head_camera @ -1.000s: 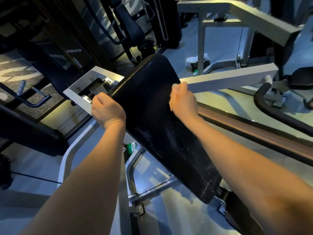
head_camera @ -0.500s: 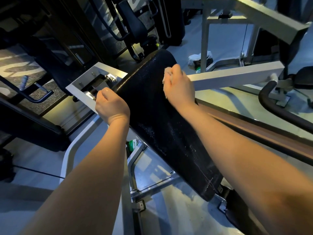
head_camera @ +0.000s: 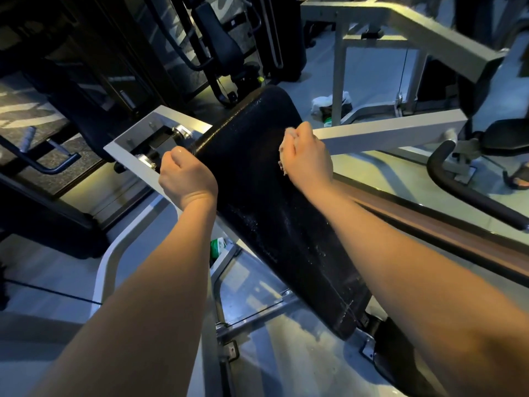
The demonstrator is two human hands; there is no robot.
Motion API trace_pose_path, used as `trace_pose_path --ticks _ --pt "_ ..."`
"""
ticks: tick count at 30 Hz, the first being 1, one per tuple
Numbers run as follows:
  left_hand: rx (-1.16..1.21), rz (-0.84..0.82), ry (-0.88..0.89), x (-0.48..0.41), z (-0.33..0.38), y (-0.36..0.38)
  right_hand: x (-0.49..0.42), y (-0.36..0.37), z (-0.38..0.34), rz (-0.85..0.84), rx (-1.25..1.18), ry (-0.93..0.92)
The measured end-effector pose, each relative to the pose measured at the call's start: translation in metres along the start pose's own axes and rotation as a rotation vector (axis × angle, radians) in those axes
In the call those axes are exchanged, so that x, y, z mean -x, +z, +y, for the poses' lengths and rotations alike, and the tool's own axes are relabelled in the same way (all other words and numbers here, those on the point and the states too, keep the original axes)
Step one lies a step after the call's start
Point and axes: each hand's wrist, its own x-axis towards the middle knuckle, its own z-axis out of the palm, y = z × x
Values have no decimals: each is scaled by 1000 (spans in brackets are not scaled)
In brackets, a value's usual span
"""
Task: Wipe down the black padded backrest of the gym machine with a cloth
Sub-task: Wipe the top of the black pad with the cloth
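Observation:
The black padded backrest (head_camera: pixel 257 173) runs diagonally from upper centre down to the lower right, with wet flecks on its surface. My right hand (head_camera: pixel 307 154) is closed on a small pale cloth (head_camera: pixel 283 156), pressed against the upper right part of the pad; only the cloth's frayed edges show past my fingers. My left hand (head_camera: pixel 186 176) grips the pad's left edge, beside the white metal bracket (head_camera: pixel 134 150).
A white frame bar (head_camera: pixel 386 133) passes right behind my right hand. A black curved handle (head_camera: pixel 469 193) and a brown rail (head_camera: pixel 429 224) lie to the right. A white rag and bottle (head_camera: pixel 329 106) sit on the floor beyond. Dark machines stand at upper left.
My right hand slid with the cloth up toward the pad's top left, then came back down and right. My left hand stayed gripping the edge.

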Motion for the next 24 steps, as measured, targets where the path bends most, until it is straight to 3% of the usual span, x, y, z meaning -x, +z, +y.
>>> trace_pose_path --ticks 3,6,8,12,14,18,21,24 --pt "-38 -14 0 -1 -1 0 25 16 31 -4 103 62" --pt "-46 -12 15 0 0 1 80 31 75 -118 283 214" --pt "-32 -9 13 1 0 0 88 32 82 -150 256 286" --pt "2 -9 -1 -1 -2 1 55 23 24 -95 28 100" --pt "-18 -19 -8 -1 -2 0 60 28 7 -43 27 1" --pt "-19 -7 2 -2 -2 0 120 42 48 -98 206 160" --pt "12 -3 9 -3 -5 1 131 40 56 -114 198 259" --pt "28 1 6 -3 -4 1 94 38 19 -65 102 118"
